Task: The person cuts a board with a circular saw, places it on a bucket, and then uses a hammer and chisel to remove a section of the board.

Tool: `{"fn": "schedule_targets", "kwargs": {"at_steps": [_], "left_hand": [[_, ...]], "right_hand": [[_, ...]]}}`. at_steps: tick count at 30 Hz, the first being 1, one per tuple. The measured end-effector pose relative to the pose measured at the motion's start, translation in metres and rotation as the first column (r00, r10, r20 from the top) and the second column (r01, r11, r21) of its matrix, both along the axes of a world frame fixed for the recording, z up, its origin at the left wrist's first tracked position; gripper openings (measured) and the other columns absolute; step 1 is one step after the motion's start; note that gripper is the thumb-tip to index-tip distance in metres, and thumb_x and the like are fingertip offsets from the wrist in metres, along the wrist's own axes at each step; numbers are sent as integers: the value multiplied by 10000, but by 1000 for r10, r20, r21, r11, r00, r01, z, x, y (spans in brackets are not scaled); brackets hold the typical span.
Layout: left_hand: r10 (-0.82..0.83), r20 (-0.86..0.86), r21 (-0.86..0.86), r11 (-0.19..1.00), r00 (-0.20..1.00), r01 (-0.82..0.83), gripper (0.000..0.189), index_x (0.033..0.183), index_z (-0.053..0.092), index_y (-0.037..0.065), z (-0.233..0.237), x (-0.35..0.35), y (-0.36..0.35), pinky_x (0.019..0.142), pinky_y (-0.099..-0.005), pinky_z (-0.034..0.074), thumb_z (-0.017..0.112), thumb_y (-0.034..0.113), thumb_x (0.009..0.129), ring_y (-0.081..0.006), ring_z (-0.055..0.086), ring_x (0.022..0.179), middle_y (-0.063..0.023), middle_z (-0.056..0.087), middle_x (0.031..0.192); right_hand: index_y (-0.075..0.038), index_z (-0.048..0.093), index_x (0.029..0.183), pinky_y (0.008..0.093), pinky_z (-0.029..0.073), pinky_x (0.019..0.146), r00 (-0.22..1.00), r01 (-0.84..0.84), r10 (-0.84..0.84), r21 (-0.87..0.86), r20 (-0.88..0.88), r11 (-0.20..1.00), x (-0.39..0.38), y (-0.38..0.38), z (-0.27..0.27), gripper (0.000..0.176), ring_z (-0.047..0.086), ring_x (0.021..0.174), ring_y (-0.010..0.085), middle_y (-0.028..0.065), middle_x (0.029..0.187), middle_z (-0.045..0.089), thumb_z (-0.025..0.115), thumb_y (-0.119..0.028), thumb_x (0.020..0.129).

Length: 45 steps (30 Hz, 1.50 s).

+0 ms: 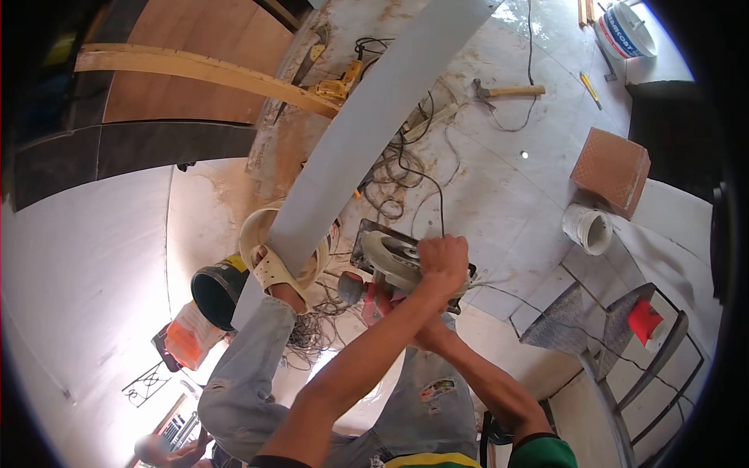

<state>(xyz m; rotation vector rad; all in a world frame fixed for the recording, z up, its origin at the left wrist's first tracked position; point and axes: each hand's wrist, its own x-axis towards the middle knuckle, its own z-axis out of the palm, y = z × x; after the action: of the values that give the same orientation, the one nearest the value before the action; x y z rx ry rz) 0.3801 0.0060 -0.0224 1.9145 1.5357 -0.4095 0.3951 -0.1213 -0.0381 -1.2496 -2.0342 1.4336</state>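
Observation:
A circular saw (394, 265) with a pale blade guard, dark base plate and red parts is tilted in front of my knees. My left hand (445, 259) is closed on its upper right side, where a black cord comes down. Beneath my left forearm, my right hand (427, 334) is at the saw's lower side and appears closed on it; the forearm hides most of its fingers. A long pale board (382, 117) slants from the top of the view down to my foot, which wears a cream clog (273, 269). A white bucket (251, 234) is beside the clog.
A hammer (507, 90), yellow drill (339, 84) and handsaw (314, 53) lie on the tiled floor among tangled cords (390, 183). On the right are a cardboard box (608, 171), small white bucket (589, 230) and metal frame (651, 374). Another person (183, 452) is lower left.

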Motion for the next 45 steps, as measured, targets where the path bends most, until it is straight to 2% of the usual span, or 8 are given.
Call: {"fn": "schedule_targets", "kwargs": {"at_steps": [3, 5, 16, 24, 29, 33, 42, 45], "left_hand": [[31, 44, 17, 999, 999, -32, 205, 778, 691, 72, 18, -37, 10, 685, -428, 523, 615, 262, 795, -320, 684, 744, -150, 687, 774], [61, 47, 24, 998, 997, -62, 253, 742, 689, 59, 25, -67, 16, 656, -423, 528, 658, 309, 763, -330, 679, 713, -172, 676, 734], [63, 215, 540, 824, 975, -172, 473, 597, 510, 88, 27, -88, 8, 606, -393, 419, 757, 489, 648, -288, 562, 514, -104, 544, 522], [143, 212, 420, 880, 967, -223, 442, 689, 533, 87, 33, -65, -6, 644, -397, 427, 764, 460, 632, -289, 594, 574, -93, 565, 568], [122, 245, 428, 876, 962, -220, 431, 714, 545, 89, 27, -51, -9, 669, -391, 437, 782, 436, 618, -282, 613, 613, -91, 598, 608], [164, 229, 374, 895, 959, -242, 438, 747, 556, 86, 32, -58, -9, 688, -392, 445, 795, 423, 600, -280, 621, 628, -101, 608, 626], [191, 215, 439, 857, 958, -270, 495, 671, 533, 79, 35, -103, 5, 604, -404, 453, 812, 479, 589, -297, 596, 535, -105, 574, 547], [233, 227, 485, 815, 946, -317, 538, 637, 526, 75, 42, -139, 20, 566, -419, 464, 811, 529, 593, -312, 578, 487, -111, 558, 517]], "right_hand": [[-39, 597, 1059, 384, 458, 716, 980, -114, 109, 24, 169, 993, 0, 2, 5, 388, 585, 811, 291, 101, 827, 581, 751, -142, 718], [-34, 527, 1175, 451, 468, 796, 986, -16, 73, -353, 149, 935, 3, 16, 19, 602, 586, 950, 387, 175, 970, 620, 780, -177, 647], [-36, 547, 1079, 475, 486, 746, 996, 76, -60, -235, 72, 969, -1, 32, 28, 489, 623, 870, 391, 189, 961, 628, 777, -194, 678], [-56, 631, 996, 467, 493, 701, 993, -51, 86, -364, 79, 930, 6, 24, 19, 388, 643, 749, 368, 164, 809, 654, 769, -190, 659], [-87, 620, 1153, 435, 520, 735, 967, 239, -239, -5, -87, 971, 1, 25, 26, 500, 655, 839, 365, 159, 945, 676, 730, -151, 669], [-90, 596, 1186, 437, 520, 735, 994, 107, -107, -18, -35, 994, 5, 17, 19, 546, 654, 848, 365, 160, 982, 671, 726, -133, 657], [-60, 548, 1189, 421, 480, 834, 980, -61, 148, -505, 134, 861, -14, 30, 27, 607, 585, 1025, 366, 168, 1100, 608, 783, -157, 638], [-18, 531, 1109, 448, 492, 730, 994, 108, -108, -50, 15, 993, -22, 37, 32, 560, 627, 853, 376, 178, 955, 636, 789, -187, 641]]}}
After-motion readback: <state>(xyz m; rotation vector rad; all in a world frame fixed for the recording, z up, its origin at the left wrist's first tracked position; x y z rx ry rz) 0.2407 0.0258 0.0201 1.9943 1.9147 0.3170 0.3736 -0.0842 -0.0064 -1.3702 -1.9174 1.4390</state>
